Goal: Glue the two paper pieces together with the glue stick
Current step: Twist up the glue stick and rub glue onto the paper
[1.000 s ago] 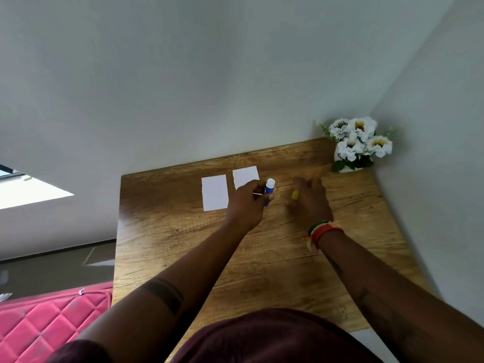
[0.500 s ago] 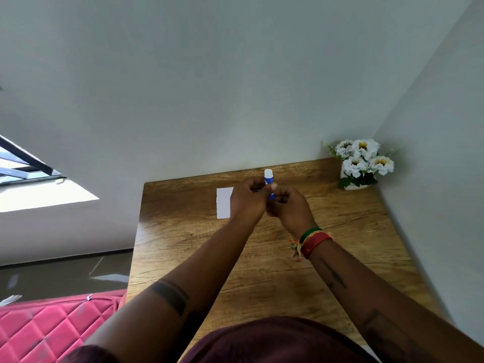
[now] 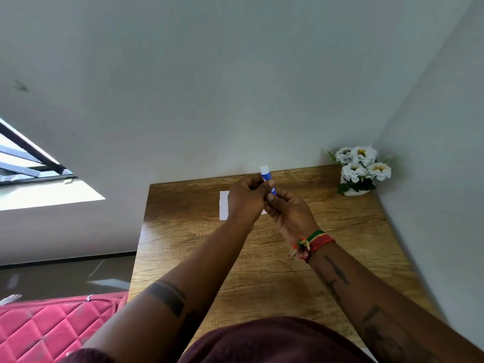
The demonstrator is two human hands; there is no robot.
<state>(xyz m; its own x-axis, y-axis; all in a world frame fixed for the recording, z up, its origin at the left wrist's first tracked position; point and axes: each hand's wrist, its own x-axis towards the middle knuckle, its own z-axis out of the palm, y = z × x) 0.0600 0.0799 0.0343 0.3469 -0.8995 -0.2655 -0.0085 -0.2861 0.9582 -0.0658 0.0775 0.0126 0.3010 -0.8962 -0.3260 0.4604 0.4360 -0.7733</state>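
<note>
I hold a blue glue stick (image 3: 267, 177) with a white tip upright above the far part of the wooden table (image 3: 262, 258). My left hand (image 3: 245, 199) grips its upper body. My right hand (image 3: 289, 212) pinches its lower end. One white paper piece (image 3: 224, 205) lies flat on the table behind my left hand, partly hidden. The second paper is almost wholly covered by my hands; only a small white corner (image 3: 262, 212) shows between them.
A white pot of white flowers (image 3: 360, 170) stands in the table's far right corner against grey walls. A pink quilted surface (image 3: 52, 328) lies to the lower left, beyond the table's left edge.
A second ago my right hand lay on the table by a small yellow piece. It has joined my left hand on the glue stick, and both hands have lifted slightly.
</note>
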